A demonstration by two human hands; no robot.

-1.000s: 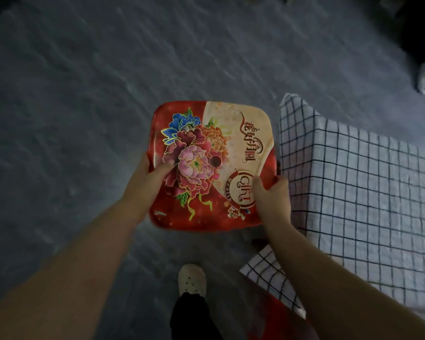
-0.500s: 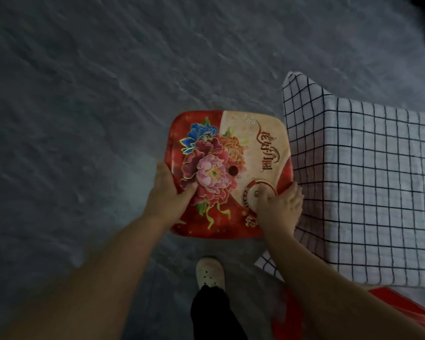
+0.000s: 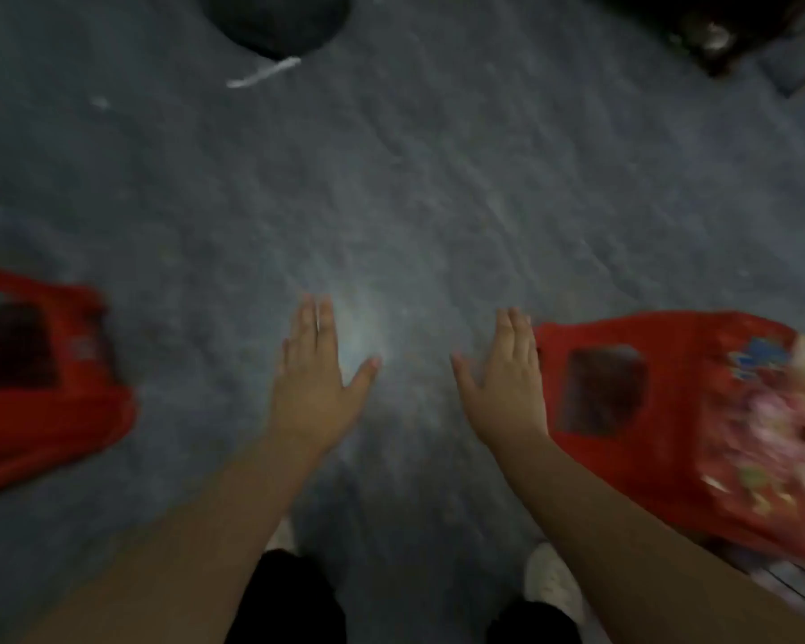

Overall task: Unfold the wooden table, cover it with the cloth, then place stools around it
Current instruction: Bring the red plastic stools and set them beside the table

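The view is blurred by motion. A red plastic stool [image 3: 698, 425] with a flower-printed seat stands on the floor at the right, its side wall with a dark opening facing me. Another red stool [image 3: 38, 369] sits at the left edge, partly cut off. My left hand [image 3: 319, 369] and my right hand [image 3: 503, 369] hover over the bare grey floor between the two stools, palms down, fingers stretched, holding nothing. My right hand is just beside the right stool without touching it. The table and its cloth are almost out of view; only a pale sliver shows at the lower right corner.
Grey concrete floor [image 3: 414, 202] fills the middle. A dark round object [image 3: 275, 20] with a white strip lies at the top. Dark clutter [image 3: 716, 34] sits at the top right. My white shoes [image 3: 551, 583] and black trouser legs are at the bottom.
Both hands have let go of the flower-printed stool, which now stands at my right. The view has swung left, away from the checked cloth, and a second red stool has come in at the left.
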